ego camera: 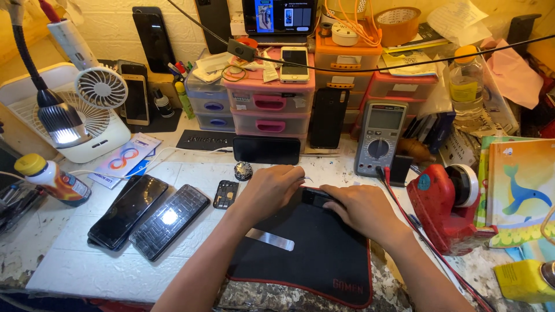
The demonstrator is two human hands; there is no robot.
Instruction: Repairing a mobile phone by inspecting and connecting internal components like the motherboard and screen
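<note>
Both my hands rest at the far edge of a black work mat (312,254) with a red border. My left hand (270,189) is curled, its fingers closed over the left end of a small dark phone part (315,197). My right hand (357,209) lies flat on the right end of that same part, pressing it onto the mat. A thin metal tool tip pokes out between the hands. A flat metal strip (269,239) lies on the mat below my left forearm.
Two dark phones (126,210) (169,221) lie left of the mat, a small black frame piece (225,194) beside them. A multimeter (380,138), red tape dispenser (448,209), drawer boxes (270,104), white fan (98,110), lamp (58,118) and bottle (52,180) crowd the desk.
</note>
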